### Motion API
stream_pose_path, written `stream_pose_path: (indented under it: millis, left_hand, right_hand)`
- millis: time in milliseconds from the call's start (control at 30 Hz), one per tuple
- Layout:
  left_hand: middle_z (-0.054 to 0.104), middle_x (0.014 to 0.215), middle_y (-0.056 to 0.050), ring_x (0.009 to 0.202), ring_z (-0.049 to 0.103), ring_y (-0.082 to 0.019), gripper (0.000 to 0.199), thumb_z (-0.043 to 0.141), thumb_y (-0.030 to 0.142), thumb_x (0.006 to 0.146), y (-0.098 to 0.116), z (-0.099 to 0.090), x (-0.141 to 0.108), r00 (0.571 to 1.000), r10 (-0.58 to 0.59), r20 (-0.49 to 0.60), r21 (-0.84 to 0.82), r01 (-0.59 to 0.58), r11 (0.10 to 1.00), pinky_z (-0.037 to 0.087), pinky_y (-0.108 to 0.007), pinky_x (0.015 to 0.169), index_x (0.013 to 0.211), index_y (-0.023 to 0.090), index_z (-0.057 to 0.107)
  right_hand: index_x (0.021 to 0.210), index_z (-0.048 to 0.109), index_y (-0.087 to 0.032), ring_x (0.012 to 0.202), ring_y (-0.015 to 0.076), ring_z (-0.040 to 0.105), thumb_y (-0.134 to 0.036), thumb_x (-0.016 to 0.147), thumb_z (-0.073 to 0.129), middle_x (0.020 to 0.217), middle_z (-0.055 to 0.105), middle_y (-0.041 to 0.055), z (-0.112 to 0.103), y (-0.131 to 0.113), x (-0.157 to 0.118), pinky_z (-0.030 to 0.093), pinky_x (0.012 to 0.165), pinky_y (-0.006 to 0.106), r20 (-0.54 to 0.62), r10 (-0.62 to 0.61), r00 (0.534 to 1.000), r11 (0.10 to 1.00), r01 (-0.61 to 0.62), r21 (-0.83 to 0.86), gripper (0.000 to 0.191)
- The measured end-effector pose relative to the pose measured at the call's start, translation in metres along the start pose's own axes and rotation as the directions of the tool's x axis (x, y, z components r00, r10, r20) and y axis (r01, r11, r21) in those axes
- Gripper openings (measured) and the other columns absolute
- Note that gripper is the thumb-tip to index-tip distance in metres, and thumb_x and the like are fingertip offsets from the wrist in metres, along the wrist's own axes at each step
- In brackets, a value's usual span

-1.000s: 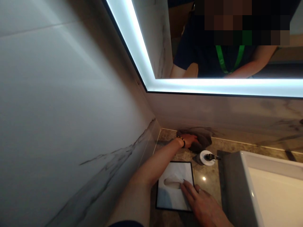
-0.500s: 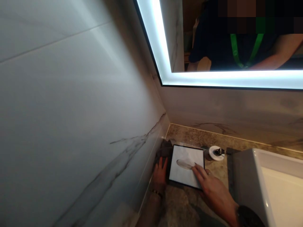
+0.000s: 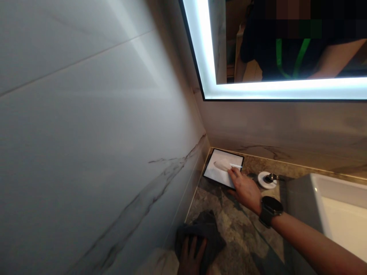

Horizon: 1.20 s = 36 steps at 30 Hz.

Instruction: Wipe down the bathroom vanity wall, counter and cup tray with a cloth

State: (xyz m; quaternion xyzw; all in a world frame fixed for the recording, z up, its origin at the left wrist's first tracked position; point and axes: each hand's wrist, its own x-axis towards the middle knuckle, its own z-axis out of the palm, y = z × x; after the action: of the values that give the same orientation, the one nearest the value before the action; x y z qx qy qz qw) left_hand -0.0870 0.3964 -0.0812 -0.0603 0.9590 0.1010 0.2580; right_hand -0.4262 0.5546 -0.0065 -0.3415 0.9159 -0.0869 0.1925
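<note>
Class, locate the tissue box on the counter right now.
The tissue box sits in the counter's far left corner against both walls, under the right hand's fingertips, left of the soap dispenser.

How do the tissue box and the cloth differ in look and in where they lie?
The tissue box is white, flat and black-edged; the cloth is dark and crumpled. The box sits far in the wall corner under the right hand; the cloth lies near, under the left hand. Both rest on the counter.
</note>
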Motion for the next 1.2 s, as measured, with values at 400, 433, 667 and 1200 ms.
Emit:
stream_pose_path:
  millis: [400, 433, 667, 1200]
  left_hand:
    - [0.011, 0.159, 0.0, 0.146, 0.003, -0.032, 0.085, 0.07, 0.037, 0.07, 0.126, -0.026, 0.107, 0.969, 0.22, 0.115, -0.508, -0.133, 0.851, 0.02, -0.049, 0.119, 0.145, 0.035, 0.03]
    - [0.013, 0.159, -0.001, 0.146, 0.003, -0.032, 0.085, 0.071, 0.037, 0.07, 0.133, -0.033, 0.116, 0.962, 0.253, 0.102, -0.521, -0.165, 0.838, 0.019, -0.049, 0.119, 0.145, 0.035, 0.031]
    - [0.026, 0.155, -0.007, 0.143, 0.015, -0.035, 0.069, 0.06, 0.028, 0.077, 0.179, -0.056, 0.141, 0.91, 0.411, 0.058, -0.579, -0.304, 0.756, 0.022, -0.052, 0.118, 0.143, 0.027, 0.037]
    - [0.039, 0.144, -0.012, 0.132, 0.038, -0.034, 0.058, 0.065, 0.009, 0.073, 0.033, -0.203, 0.194, 0.935, 0.032, -0.353, -0.194, -0.106, 0.975, 0.037, -0.053, 0.108, 0.128, 0.023, 0.054]
  right_hand:
    - [0.134, 0.041, -0.014, 0.111, 0.0245, 0.05, -0.019, 0.09, 0.063, 0.15, 0.021, 0.0097, -0.01, 0.016, -0.049, 0.052, 0.087, 0.034, -0.153, -0.001, 0.988, 1.0, -0.001, -0.014, 0.05]
    - [0.131, 0.044, -0.013, 0.115, 0.0259, 0.046, -0.021, 0.092, 0.061, 0.147, 0.027, 0.0105, -0.015, 0.026, -0.054, 0.05, 0.092, 0.036, -0.199, 0.008, 0.98, 0.999, -0.016, -0.038, 0.044]
    - [0.113, 0.055, -0.014, 0.09, 0.0264, 0.056, -0.016, 0.092, 0.06, 0.098, 0.059, 0.0088, -0.04, 0.085, -0.051, 0.048, 0.072, 0.033, -0.031, 0.139, 0.99, 0.968, -0.142, -0.206, 0.022]
    - [0.095, 0.06, -0.015, 0.073, 0.0257, 0.061, -0.011, 0.094, 0.053, 0.081, 0.064, 0.0069, -0.051, 0.126, -0.036, 0.029, 0.054, 0.031, 0.051, 0.15, 0.987, 0.961, -0.134, -0.241, 0.008]
